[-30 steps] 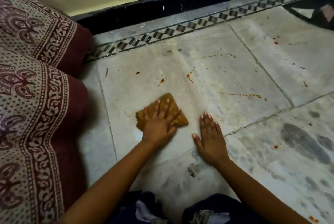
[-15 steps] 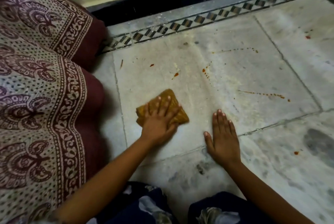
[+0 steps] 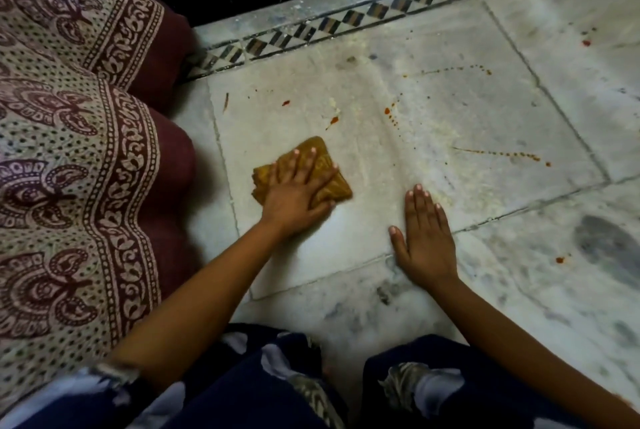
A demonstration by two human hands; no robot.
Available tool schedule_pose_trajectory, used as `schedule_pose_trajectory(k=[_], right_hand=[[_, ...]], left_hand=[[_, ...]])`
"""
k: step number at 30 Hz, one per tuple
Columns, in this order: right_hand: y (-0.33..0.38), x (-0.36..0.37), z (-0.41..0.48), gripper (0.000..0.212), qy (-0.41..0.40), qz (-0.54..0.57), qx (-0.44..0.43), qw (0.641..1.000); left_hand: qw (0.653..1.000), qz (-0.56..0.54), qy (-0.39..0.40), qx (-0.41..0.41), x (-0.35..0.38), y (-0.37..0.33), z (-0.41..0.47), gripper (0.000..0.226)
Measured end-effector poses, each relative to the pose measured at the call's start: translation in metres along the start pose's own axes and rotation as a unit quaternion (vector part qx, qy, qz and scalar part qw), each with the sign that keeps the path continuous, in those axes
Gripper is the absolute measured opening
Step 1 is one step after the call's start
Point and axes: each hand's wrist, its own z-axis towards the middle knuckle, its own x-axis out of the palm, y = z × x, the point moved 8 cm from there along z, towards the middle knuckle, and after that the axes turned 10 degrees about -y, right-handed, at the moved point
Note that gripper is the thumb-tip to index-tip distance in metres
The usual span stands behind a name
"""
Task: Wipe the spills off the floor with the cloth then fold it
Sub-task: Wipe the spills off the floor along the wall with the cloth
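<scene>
Head view, frame centre: left hand [image 3: 298,191] presses spread fingers on cloth [image 3: 329,174] to scrub; right hand [image 3: 424,238] lies flat, bracing.

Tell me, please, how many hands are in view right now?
2. The left hand presses flat on the orange-brown cloth. The right hand lies flat on the bare floor to the right of the cloth, not touching it.

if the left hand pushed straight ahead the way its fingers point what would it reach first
The left hand, flat on the cloth, points up the tile and slightly right. First in that line is probably the small red spill spot just past the cloth's far corner.
</scene>
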Motion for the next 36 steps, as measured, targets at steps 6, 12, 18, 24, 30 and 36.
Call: schedule_pose_trajectory(k=[6,12,18,24,30,36], right_hand=[[-0.001,0.002,0.002,0.068,-0.010,0.002,0.001,1.000],[0.013,-0.003,0.021,0.067,-0.013,0.014,-0.028,0.999],[0.041,0.005,0.057,0.070,-0.007,0.022,-0.054,0.998],[0.074,0.015,0.093,0.070,-0.018,0.030,-0.089,0.995],[0.074,0.026,0.124,0.071,-0.012,0.020,-0.081,0.996],[0.071,0.025,0.127,0.070,0.001,0.024,-0.061,0.998]], left_hand=[[0.999,-0.017,-0.036,-0.010,0.004,0.041,-0.058,0.066],[0.986,-0.042,-0.017,-0.161,-0.022,0.080,0.037,0.058],[1.000,-0.005,-0.010,0.008,-0.005,0.014,0.014,0.064],[0.987,-0.104,-0.056,-0.107,-0.010,0.103,-0.001,0.076],[0.988,-0.046,-0.042,-0.144,-0.016,0.086,0.076,0.058],[0.991,-0.070,-0.084,-0.076,-0.012,0.093,0.026,0.064]])
